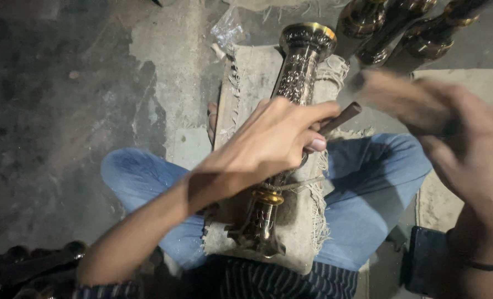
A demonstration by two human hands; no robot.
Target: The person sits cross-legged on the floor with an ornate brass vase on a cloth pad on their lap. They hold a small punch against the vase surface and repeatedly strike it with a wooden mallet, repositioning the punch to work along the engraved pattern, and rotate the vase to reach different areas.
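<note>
A person sitting cross-legged on a stained concrete floor (64, 111) is working an engraved brass vase (296, 72), which is lying lengthwise on a frayed cloth pad (252, 72) across the lap. The left hand (274, 141) is closing around a slim chisel-like tool (343, 117), pressing its tip to the vase's patterned neck. The right hand (451, 127) is blurring in mid-swing; its grip cannot be told. The chasing step appears under way, and the next blow is calling for a steady tool. More dark brass vases (401, 27) are lying just beyond.
</note>
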